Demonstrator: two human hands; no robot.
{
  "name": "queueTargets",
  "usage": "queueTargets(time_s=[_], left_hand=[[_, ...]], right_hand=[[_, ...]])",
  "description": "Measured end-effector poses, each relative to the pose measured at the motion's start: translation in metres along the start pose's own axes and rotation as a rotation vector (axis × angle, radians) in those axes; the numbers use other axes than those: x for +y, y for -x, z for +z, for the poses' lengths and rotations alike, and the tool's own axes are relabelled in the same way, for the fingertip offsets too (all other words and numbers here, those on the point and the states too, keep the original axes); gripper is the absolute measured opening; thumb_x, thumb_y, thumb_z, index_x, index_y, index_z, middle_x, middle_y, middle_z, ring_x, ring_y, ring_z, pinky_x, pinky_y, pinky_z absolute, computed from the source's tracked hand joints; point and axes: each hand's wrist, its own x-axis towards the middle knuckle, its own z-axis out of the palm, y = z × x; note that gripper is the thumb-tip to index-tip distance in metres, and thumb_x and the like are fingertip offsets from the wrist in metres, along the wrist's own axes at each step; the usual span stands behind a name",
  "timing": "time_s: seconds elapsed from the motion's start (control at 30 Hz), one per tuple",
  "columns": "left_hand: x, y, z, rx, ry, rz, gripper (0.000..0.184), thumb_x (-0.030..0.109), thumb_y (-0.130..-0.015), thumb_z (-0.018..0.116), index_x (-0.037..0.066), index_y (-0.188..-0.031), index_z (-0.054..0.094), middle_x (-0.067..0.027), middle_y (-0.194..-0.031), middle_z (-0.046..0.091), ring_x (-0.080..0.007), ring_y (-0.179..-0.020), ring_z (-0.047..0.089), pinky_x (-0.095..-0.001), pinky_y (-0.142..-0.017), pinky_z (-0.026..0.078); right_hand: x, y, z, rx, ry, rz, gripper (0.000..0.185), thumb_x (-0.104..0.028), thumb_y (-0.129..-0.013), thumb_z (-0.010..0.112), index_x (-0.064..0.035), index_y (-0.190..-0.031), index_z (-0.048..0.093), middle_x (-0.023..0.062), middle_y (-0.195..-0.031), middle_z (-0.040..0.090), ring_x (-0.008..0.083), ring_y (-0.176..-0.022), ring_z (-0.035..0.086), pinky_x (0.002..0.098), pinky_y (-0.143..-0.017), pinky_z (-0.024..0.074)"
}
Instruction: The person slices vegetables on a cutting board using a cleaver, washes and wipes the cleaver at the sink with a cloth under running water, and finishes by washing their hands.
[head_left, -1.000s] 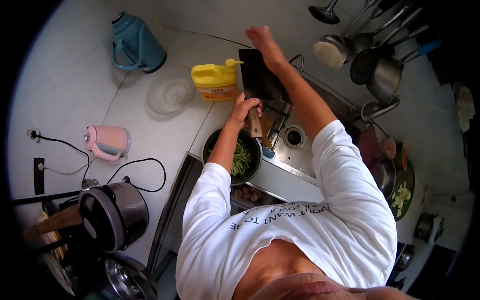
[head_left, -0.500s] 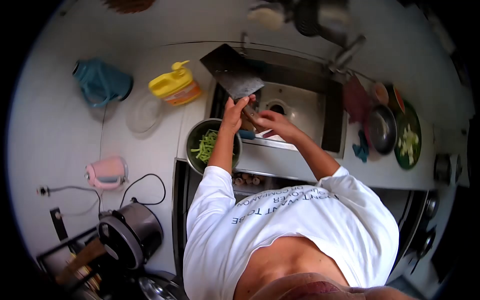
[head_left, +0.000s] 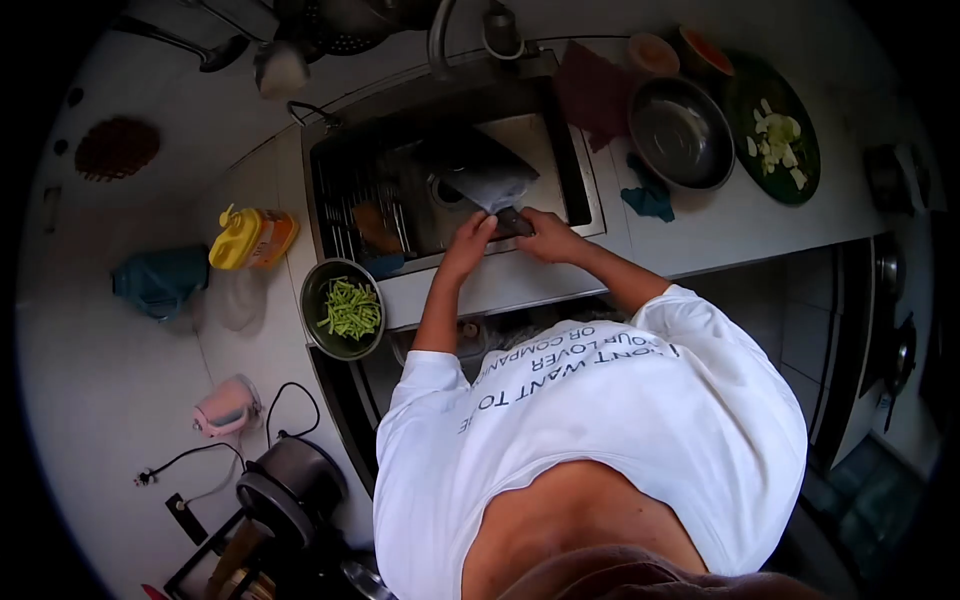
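Observation:
A wide-bladed cleaver (head_left: 487, 180) is held over the sink (head_left: 590, 222), its dark blade pointing away from me and to the left. My right hand (head_left: 552, 238) is closed round the end of the handle. Where blade meets handle, my left hand (head_left: 468, 246) grips it, thumb on top; part of the left fingers is hidden. Left of that hand, at the counter's front edge, stands a bowl (head_left: 312, 302) of cut green beans (head_left: 351, 308). A wire rack (head_left: 340, 225) lies in the sink's left part.
A faucet (head_left: 440, 40) rises behind the sink. To the right are a metal bowl (head_left: 682, 133), a teal cloth (head_left: 648, 192) and a green plate (head_left: 795, 185) of chopped pale vegetables. A yellow jug (head_left: 235, 240), blue pitcher (head_left: 160, 282) and pink kettle (head_left: 228, 407) stand left.
My view has swung toward the right. Both hands have carried the cleaver from the sink's left edge to over its middle, and the blade sits lower. The bean bowl is now uncovered by my arm.

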Motion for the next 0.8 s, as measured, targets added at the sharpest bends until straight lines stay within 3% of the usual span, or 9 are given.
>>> queueTargets(time_s=[0.07, 0.17, 0.27, 0.37, 0.5, 0.63, 0.77, 0.8], left_hand=[[0.002, 0.006, 0.019, 0.131, -0.269, 0.18, 0.037, 0.024, -0.089, 0.058, -0.001, -0.116, 0.055, -0.0108, -0.104, 0.063, -0.0162, -0.093, 0.06, -0.0275, -0.083, 0.045], [0.049, 0.013, 0.062, 0.276, -0.423, 0.301, 0.031, 0.02, -0.089, 0.056, 0.002, -0.114, 0.057, -0.0154, -0.105, 0.063, -0.0265, -0.098, 0.061, -0.0307, -0.083, 0.047], [0.043, -0.024, 0.089, 0.427, -0.718, 0.726, 0.035, 0.02, -0.087, 0.058, 0.001, -0.116, 0.056, -0.0171, -0.114, 0.059, -0.0308, -0.109, 0.055, -0.0371, -0.092, 0.042], [0.037, -0.046, 0.11, 0.411, -1.153, 0.697, 0.047, 0.028, -0.087, 0.056, 0.001, -0.124, 0.048, -0.0187, -0.13, 0.047, -0.0318, -0.124, 0.04, -0.0449, -0.102, 0.03], [0.041, -0.038, 0.143, 0.316, -1.396, 0.537, 0.065, 0.046, -0.088, 0.045, 0.002, -0.135, 0.034, -0.0179, -0.143, 0.03, -0.0279, -0.135, 0.024, -0.0479, -0.108, 0.017], [0.035, -0.026, 0.171, -0.051, -1.378, 0.692, 0.067, 0.048, -0.089, 0.041, 0.003, -0.137, 0.032, -0.0143, -0.144, 0.03, -0.0259, -0.136, 0.022, -0.0472, -0.11, 0.014], [0.053, -0.068, 0.124, 0.355, -1.434, 0.618, 0.066, 0.047, -0.089, 0.043, 0.002, -0.137, 0.032, -0.0147, -0.145, 0.029, -0.0259, -0.137, 0.021, -0.0486, -0.109, 0.013], [0.057, -0.067, 0.117, 0.336, -1.439, 0.613, 0.066, 0.047, -0.089, 0.043, 0.002, -0.137, 0.032, -0.0149, -0.145, 0.029, -0.026, -0.137, 0.022, -0.0486, -0.109, 0.014]], right_hand=[[0.017, 0.024, -0.032, 0.006, 0.091, 0.087, 0.046, -0.022, -0.07, 0.062, 0.003, -0.107, 0.053, 0.0232, -0.089, 0.063, 0.0356, -0.081, 0.062, 0.0398, -0.072, 0.0478], [0.055, 0.054, -0.066, 0.035, 0.172, 0.093, 0.046, -0.021, -0.071, 0.061, 0.0034, -0.108, 0.053, 0.0255, -0.087, 0.062, 0.0371, -0.081, 0.062, 0.0402, -0.071, 0.0476], [0.078, 0.076, -0.088, 0.017, 0.195, 0.074, 0.047, -0.021, -0.071, 0.062, 0.0036, -0.109, 0.053, 0.0255, -0.087, 0.062, 0.0367, -0.081, 0.062, 0.0405, -0.071, 0.0475], [0.077, 0.093, -0.107, -0.025, 0.149, 0.098, 0.047, -0.021, -0.071, 0.062, 0.003, -0.109, 0.053, 0.0258, -0.087, 0.062, 0.0372, -0.082, 0.062, 0.0406, -0.072, 0.0472], [0.079, 0.099, -0.121, 0.008, 0.183, 0.027, 0.045, -0.021, -0.071, 0.062, 0.0026, -0.109, 0.054, 0.0256, -0.087, 0.062, 0.0378, -0.082, 0.062, 0.0402, -0.072, 0.0471], [0.079, 0.092, -0.135, -0.003, 0.195, -0.006, 0.043, -0.02, -0.07, 0.062, 0.0028, -0.106, 0.055, 0.0255, -0.087, 0.062, 0.038, -0.082, 0.062, 0.04, -0.072, 0.0472], [0.053, 0.088, -0.143, -0.048, 0.226, 0.022, 0.04, -0.018, -0.07, 0.062, 0.003, -0.104, 0.056, 0.0251, -0.087, 0.062, 0.0381, -0.083, 0.062, 0.0399, -0.073, 0.0473], [0.048, 0.086, -0.145, -0.062, 0.224, 0.015, 0.04, -0.018, -0.07, 0.062, 0.0029, -0.104, 0.056, 0.0251, -0.088, 0.062, 0.0383, -0.083, 0.062, 0.04, -0.073, 0.0473]])
